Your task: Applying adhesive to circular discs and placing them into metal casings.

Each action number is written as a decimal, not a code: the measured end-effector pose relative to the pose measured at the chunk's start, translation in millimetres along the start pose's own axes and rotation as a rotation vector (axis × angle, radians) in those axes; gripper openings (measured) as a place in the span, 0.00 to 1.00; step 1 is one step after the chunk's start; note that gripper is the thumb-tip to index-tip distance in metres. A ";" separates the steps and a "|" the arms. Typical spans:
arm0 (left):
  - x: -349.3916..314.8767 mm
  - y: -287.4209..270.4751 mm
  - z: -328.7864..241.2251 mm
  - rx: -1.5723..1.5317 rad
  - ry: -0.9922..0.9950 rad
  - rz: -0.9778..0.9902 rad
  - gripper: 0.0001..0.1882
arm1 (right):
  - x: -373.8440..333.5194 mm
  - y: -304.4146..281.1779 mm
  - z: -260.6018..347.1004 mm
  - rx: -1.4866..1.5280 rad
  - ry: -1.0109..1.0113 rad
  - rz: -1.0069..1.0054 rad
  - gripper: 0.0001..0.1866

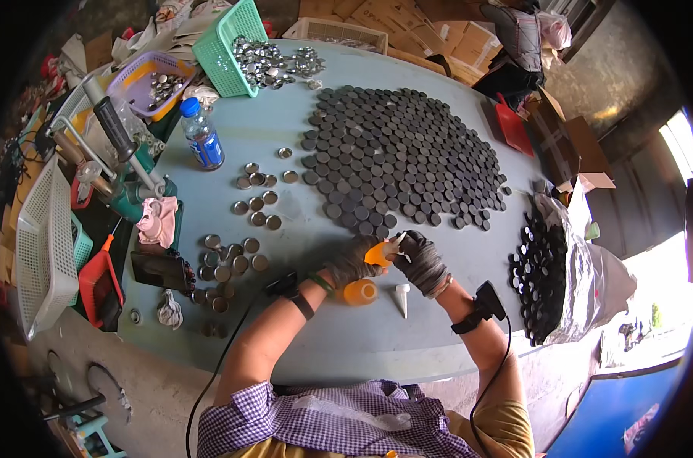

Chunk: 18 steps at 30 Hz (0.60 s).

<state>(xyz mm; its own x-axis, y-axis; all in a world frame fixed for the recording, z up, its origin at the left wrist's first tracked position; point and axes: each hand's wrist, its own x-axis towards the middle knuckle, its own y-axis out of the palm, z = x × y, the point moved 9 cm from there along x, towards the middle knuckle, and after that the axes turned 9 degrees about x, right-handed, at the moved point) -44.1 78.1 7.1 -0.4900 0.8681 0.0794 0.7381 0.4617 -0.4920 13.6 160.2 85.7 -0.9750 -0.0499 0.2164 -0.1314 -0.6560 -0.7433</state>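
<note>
Both my hands wear grey gloves and meet near the front middle of the table. My left hand (352, 261) is closed around a small orange bottle (377, 254), tilted toward the right. The fingers of my right hand (423, 263) are closed on a white nozzle (394, 246) at the bottle's upper end; whether it is attached there I cannot make out. Below my hands lies a second orange bottle (359, 291) with its round mouth showing. Beside it a white conical nozzle (403, 300) stands or lies on the table. Just beyond my hands spreads a dense field of dark round caps (400, 153).
Loose silver caps (240, 263) sit to the left, near a water bottle (202, 137) and a green hand press (129, 191). A tipped green basket (228, 49) spills shiny caps. Black caps (541, 275) rest by a plastic sack (598, 282) on the right. Another person (514, 46) is behind.
</note>
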 end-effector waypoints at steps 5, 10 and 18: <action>2.2 -3.9 -1.9 0.012 0.056 -0.036 0.34 | -8.1 -5.1 5.4 -0.013 0.110 -0.240 0.15; 7.1 -3.3 -5.2 0.040 0.055 -0.019 0.35 | -4.0 -14.1 1.6 0.059 0.118 -0.194 0.16; 10.6 -1.9 -5.1 0.028 0.045 0.064 0.33 | 4.9 -12.9 5.2 0.289 0.014 -0.119 0.18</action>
<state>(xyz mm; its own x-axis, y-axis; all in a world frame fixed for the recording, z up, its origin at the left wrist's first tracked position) -48.3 87.4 13.3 -0.4199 0.9035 0.0857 0.7538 0.3998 -0.5216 11.5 164.5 99.6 -0.9585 0.0490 0.2810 -0.1903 -0.8436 -0.5022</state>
